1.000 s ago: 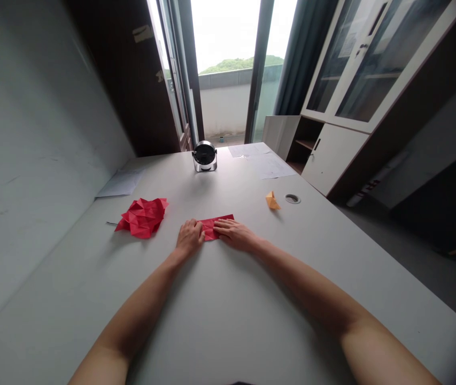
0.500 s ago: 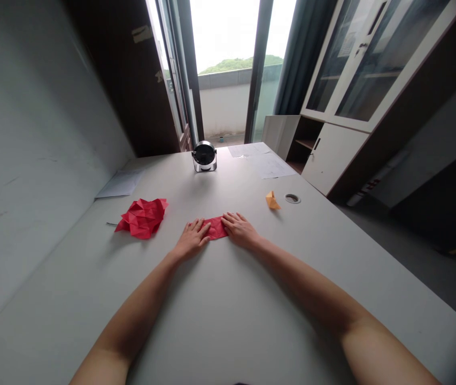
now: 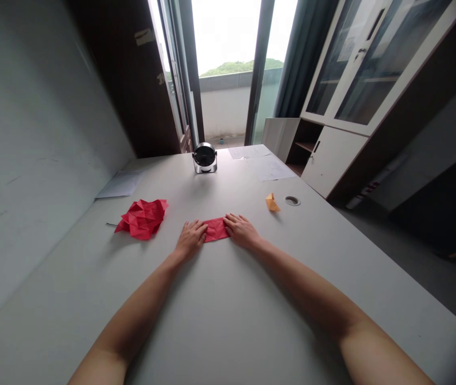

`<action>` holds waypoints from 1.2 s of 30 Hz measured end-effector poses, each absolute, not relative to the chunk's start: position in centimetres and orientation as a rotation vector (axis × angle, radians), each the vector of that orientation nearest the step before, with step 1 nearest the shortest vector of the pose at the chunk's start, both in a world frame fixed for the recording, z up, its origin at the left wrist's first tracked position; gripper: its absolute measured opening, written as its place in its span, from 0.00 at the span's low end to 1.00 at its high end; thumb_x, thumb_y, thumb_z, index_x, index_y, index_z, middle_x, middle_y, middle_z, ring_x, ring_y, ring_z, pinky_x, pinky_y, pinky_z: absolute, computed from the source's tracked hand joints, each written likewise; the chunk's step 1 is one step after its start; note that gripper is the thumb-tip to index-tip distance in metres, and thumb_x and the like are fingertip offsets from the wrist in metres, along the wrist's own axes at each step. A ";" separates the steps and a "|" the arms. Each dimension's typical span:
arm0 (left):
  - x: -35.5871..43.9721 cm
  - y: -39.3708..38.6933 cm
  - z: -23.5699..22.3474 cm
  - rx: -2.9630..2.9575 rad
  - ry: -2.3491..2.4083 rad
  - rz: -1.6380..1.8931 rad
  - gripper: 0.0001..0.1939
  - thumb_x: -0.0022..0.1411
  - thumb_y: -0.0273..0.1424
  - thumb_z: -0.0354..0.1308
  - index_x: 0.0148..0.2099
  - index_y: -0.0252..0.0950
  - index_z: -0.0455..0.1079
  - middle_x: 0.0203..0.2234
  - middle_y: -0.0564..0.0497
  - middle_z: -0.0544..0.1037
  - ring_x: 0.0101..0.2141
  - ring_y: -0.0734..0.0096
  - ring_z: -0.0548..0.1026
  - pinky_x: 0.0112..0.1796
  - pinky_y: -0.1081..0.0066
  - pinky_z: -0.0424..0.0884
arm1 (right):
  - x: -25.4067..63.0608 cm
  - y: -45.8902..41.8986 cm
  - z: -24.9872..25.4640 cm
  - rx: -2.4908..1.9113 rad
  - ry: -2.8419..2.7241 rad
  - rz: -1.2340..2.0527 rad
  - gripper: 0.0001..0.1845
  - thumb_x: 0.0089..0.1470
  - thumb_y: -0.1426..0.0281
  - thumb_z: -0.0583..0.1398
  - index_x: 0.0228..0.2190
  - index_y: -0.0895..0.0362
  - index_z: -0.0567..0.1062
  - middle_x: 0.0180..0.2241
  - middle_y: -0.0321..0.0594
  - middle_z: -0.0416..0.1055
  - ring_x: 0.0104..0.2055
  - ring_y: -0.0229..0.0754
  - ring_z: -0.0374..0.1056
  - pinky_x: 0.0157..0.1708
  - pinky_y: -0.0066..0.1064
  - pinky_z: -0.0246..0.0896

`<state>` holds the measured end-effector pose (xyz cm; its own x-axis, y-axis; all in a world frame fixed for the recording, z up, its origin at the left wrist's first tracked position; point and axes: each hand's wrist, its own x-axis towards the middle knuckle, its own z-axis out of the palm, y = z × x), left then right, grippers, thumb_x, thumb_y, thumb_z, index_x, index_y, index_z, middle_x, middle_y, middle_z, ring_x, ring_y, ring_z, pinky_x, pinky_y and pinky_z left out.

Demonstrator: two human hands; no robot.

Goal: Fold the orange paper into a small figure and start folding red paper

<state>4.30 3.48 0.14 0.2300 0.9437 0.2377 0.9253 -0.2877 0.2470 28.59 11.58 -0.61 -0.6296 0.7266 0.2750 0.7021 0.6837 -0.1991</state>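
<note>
A folded strip of red paper (image 3: 216, 229) with crease lines lies flat on the white table (image 3: 228, 310). My left hand (image 3: 191, 237) rests over its left end, fingers stretched out and lying flat. On the right end lies my right hand (image 3: 242, 230), its fingers also extended, the fingertips on the paper. Both ends of the strip are partly hidden under the fingers. To the left of my hands sits a red folded-paper flower (image 3: 143, 218) with a thin dark stem poking out. A small orange folded-paper piece (image 3: 272, 202) stands to the right.
A black round device on a silver stand (image 3: 205, 157) is at the table's far side. White sheets (image 3: 273, 167) lie at the back right, another paper (image 3: 120, 184) by the left wall. A round cable hole (image 3: 292, 200) is near the right edge. Cabinets (image 3: 334, 155) stand beyond.
My left hand has slid slightly left along the red paper, uncovering more of its middle. My right hand stays nearly where it was.
</note>
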 end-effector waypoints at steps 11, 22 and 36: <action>4.4 3.5 1.1 2.471 1.501 0.692 0.18 0.69 0.26 0.49 0.53 0.45 0.76 0.54 0.51 0.77 0.56 0.64 0.72 0.59 0.58 0.66 | 28.5 11.3 -0.2 -1.045 -2.562 0.088 0.20 0.67 0.66 0.51 0.57 0.52 0.70 0.61 0.44 0.66 0.66 0.46 0.58 0.66 0.46 0.47; 4.5 2.9 1.5 2.358 1.816 0.705 0.14 0.67 0.34 0.54 0.52 0.46 0.74 0.54 0.51 0.76 0.55 0.60 0.70 0.58 0.58 0.66 | 28.4 11.0 0.3 -0.747 -2.612 0.173 0.20 0.65 0.67 0.53 0.55 0.48 0.74 0.60 0.39 0.68 0.63 0.44 0.63 0.64 0.41 0.54; 4.5 3.0 1.4 2.330 1.886 0.667 0.15 0.68 0.33 0.52 0.55 0.44 0.72 0.56 0.48 0.73 0.56 0.59 0.69 0.59 0.57 0.64 | 28.4 11.0 0.0 -0.816 -2.551 0.193 0.18 0.65 0.66 0.54 0.54 0.48 0.75 0.59 0.39 0.69 0.63 0.44 0.62 0.64 0.41 0.55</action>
<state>4.46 3.00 1.35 0.1522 0.9460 0.2863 0.9155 -0.2440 0.3197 28.36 11.01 0.02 -0.7225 0.5796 0.3768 0.5165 0.8149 -0.2631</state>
